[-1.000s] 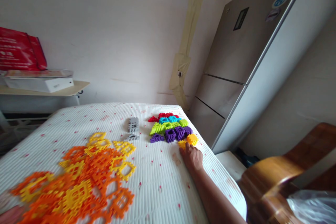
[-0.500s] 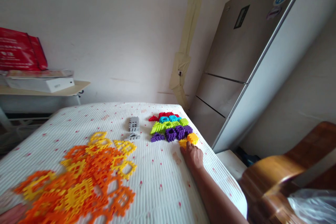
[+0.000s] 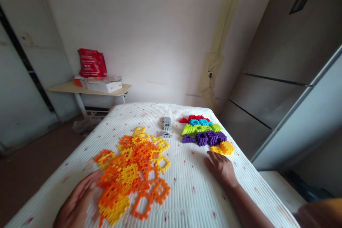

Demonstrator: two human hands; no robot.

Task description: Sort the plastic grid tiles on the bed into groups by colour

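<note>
A loose pile of orange and yellow plastic interlocking building pieces (image 3: 130, 173) spreads over the near left of the table. My left hand (image 3: 77, 201) is at the pile's left edge, its thumb apart from the fingers and no piece visible in it. On the right, my right hand (image 3: 222, 169) rests low over the cloth with fingers stretched out. Just beyond its fingertips lie a few yellow pieces (image 3: 217, 149) and a stacked yellow block (image 3: 227, 147). Behind them stand purple stacks (image 3: 202, 139), lime green stacks (image 3: 197, 129), blue stacks (image 3: 203, 122) and red stacks (image 3: 196, 117).
Grey pieces (image 3: 166, 124) stand between the pile and the coloured stacks. A white dotted cloth (image 3: 184, 192) covers the table. Beyond are a side table (image 3: 64, 87) with a red bag (image 3: 92, 63) and boxes, and a tall fridge (image 3: 256, 89) at the right.
My right hand has drawn back slightly from the yellow pieces, which it was touching. The view has turned left, bringing more of my left hand into sight beside the pile.
</note>
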